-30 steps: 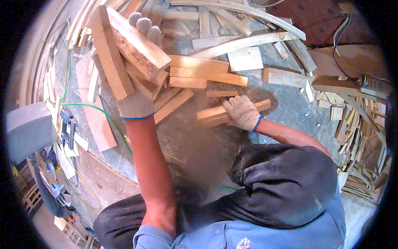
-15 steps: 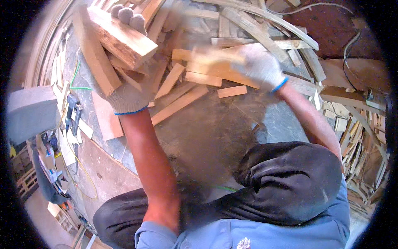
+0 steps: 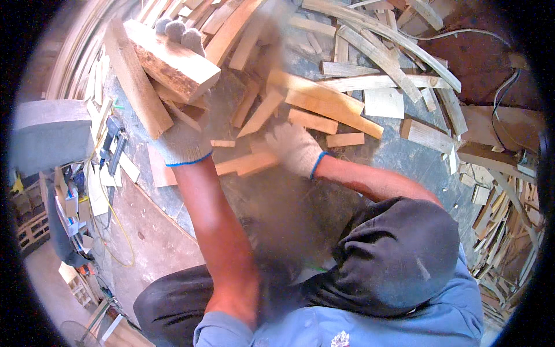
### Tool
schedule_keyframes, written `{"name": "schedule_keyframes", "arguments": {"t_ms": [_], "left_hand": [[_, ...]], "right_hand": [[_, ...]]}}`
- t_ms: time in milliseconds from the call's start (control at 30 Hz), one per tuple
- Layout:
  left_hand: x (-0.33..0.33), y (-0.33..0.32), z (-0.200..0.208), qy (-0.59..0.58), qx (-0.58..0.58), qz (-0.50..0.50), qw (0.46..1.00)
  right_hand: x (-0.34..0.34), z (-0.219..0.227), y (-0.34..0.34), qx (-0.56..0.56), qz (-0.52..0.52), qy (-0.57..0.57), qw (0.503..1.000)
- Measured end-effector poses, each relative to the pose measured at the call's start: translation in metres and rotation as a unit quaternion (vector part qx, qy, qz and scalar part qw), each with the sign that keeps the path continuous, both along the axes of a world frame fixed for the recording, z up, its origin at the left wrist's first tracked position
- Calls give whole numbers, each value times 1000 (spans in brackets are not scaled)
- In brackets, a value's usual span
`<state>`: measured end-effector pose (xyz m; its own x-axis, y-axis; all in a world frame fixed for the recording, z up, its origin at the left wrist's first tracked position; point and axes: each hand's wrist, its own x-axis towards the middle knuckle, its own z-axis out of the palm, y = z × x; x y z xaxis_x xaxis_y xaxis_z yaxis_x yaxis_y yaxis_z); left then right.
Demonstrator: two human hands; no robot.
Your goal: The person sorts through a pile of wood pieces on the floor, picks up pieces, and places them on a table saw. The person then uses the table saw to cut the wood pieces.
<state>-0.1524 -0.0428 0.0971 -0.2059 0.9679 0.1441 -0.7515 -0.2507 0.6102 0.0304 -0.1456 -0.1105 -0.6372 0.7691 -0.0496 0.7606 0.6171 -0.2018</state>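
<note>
My left hand [image 3: 184,143], in a knitted white glove with a blue cuff, is closed around several pieces of wood. Among them are a thick wooden block [image 3: 173,61] with a rough bark edge and a long wooden slat [image 3: 136,81]. Grey fingertips of the glove curl over the block's top. My right hand [image 3: 298,149], gloved the same way, is low over the floor at the right end of a pale wood strip [image 3: 254,163]. Its fingers are blurred, so whether they grip the strip is unclear. Just beyond it lies a short wood block [image 3: 313,121].
Thicker boards [image 3: 324,98] and a small wood offcut [image 3: 346,139] lie beyond my right hand. Long curved slats [image 3: 399,40] are piled at the far right. On the left floor rests a nail gun [image 3: 111,141]. Scrap wood [image 3: 503,231] heaps up at right.
My right hand has swung left and nearer from the boards on the right, where it held a blurred piece of wood. My left hand still grips its bundle, almost unmoved.
</note>
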Motion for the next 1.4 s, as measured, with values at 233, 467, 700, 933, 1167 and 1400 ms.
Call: {"name": "schedule_keyframes", "arguments": {"t_ms": [233, 467, 700, 933, 1167, 1400], "left_hand": [[10, -2, -8, 30, 43, 7, 999], [31, -4, 3, 6, 18, -12, 1000], [15, -2, -22, -118, 81, -197, 970], [40, -11, -19, -189, 96, -247, 946], [72, -14, -52, -201, 16, -236, 951], [119, -32, -64, -39, -140, -209, 967]], "right_hand": [[7, 5, -49, -2, -20, -23, 1000], [35, 30, -46, 1, 19, -50, 999], [104, 38, 2, 150, -2, -27, 988], [264, 84, 163, 260, -193, -111, 940], [244, 97, 124, 49, -388, 101, 915], [174, 142, 86, 15, -376, 326, 867]]}}
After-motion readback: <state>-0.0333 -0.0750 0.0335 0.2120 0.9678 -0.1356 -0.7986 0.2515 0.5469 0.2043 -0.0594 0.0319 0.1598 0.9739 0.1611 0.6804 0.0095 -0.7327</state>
